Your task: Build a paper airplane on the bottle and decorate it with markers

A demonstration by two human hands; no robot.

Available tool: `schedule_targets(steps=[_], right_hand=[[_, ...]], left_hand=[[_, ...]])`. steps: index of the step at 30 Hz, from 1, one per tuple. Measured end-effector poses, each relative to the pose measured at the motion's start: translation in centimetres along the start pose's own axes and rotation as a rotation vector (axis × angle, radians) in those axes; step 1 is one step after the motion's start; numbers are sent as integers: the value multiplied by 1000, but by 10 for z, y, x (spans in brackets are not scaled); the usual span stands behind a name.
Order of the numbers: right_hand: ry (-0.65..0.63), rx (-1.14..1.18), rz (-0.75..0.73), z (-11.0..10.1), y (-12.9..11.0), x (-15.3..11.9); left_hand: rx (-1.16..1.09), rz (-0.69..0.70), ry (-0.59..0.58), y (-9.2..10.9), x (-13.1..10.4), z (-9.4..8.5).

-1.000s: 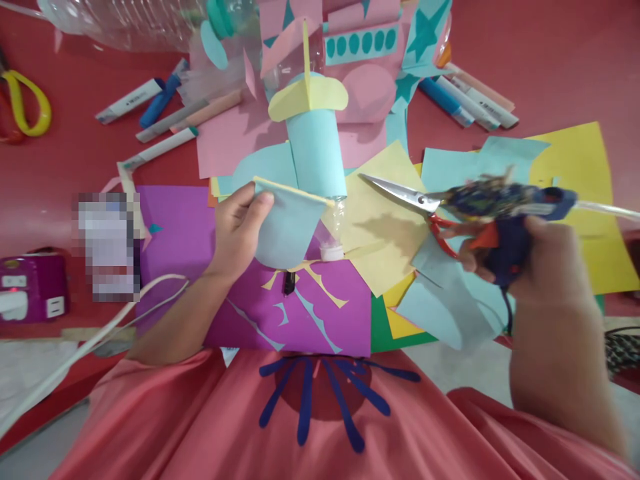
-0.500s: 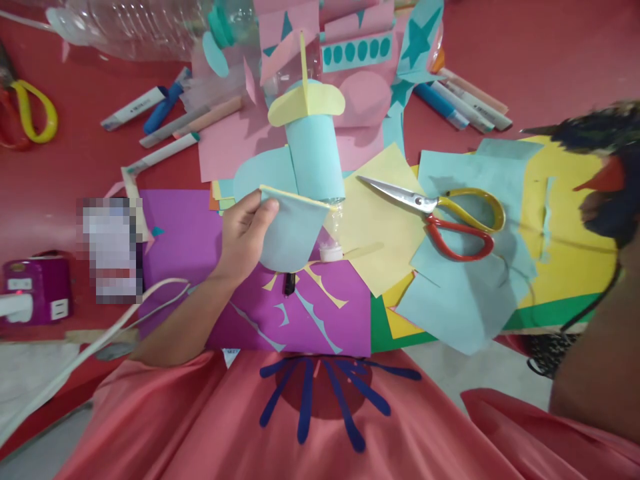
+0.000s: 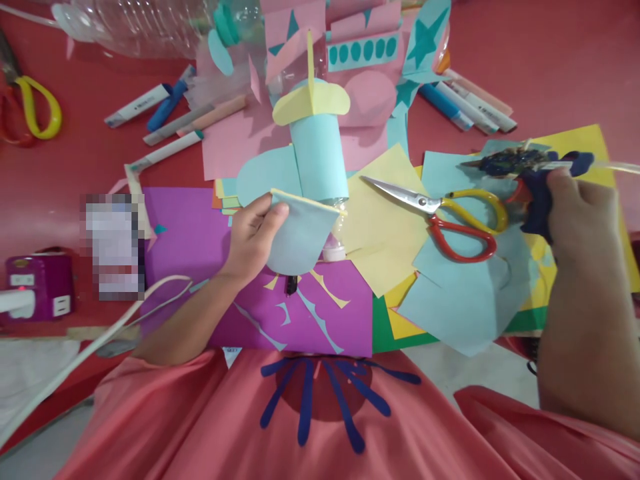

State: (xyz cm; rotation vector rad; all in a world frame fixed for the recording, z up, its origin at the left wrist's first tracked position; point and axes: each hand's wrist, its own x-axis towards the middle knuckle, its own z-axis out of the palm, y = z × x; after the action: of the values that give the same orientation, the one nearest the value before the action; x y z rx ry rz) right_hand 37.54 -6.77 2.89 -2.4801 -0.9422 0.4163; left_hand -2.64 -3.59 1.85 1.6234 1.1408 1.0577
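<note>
Pinched in my left hand [image 3: 255, 237] is a light-blue paper piece [image 3: 303, 233] with a pale-yellow top edge. Its lower side is rounded. My right hand [image 3: 583, 213] grips a dark-blue hot glue gun [image 3: 540, 193], its nozzle pointing left and a clear glue stick [image 3: 617, 167] coming out of the back. Behind the paper piece, a small bottle wrapped in light-blue paper [image 3: 319, 157] carries yellow paper fins [image 3: 313, 103] at its far end. Its white cap [image 3: 334, 254] faces me. Scissors [image 3: 425, 203] with one yellow and one red handle lie open between my hands.
Purple paper [image 3: 185, 233] with cut scraps lies before me. Markers [image 3: 137, 105] are scattered left and right. A pink paper-covered model [image 3: 363, 100] and a clear plastic bottle [image 3: 135, 27] stand at the back. A white cable [image 3: 100, 347], phone [image 3: 115, 247] and purple power adapter [image 3: 37, 287] are at left.
My right hand has come into view with the glue gun, moving left over the papers. My left hand still holds the paper piece, slightly further right in the view.
</note>
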Motion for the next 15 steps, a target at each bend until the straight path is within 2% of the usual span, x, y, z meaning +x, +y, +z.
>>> schedule_targets(steps=[1,2,4,7,9,10,12,13,15], right_hand=[[25,-27,132,-1,-9,-3],[33,-44,172,-3,-17,-5],[50,-159,100,-4,-29,-6],[245,-356,-21,-3,-35,-11],[351,-309,-118,0,-34,-24],[319,-208,-243,3,-33,-35],[110,66,-527,9,-33,-62],[-51,170,-680,14,-35,-77],[-269,310,-958,26,-42,-106]], left_hand=[[-10,-13,-6,0,-1,1],[-18,-33,-13,0,-1,1],[-34,-78,-30,-1,-3,3],[-73,-117,-39,-4,-6,6],[-115,-124,-32,-6,-7,8],[-141,-129,-30,-7,-8,9],[-199,-148,-27,-8,-9,10],[-228,-163,-24,-8,-10,11],[-273,-202,-13,-7,-11,12]])
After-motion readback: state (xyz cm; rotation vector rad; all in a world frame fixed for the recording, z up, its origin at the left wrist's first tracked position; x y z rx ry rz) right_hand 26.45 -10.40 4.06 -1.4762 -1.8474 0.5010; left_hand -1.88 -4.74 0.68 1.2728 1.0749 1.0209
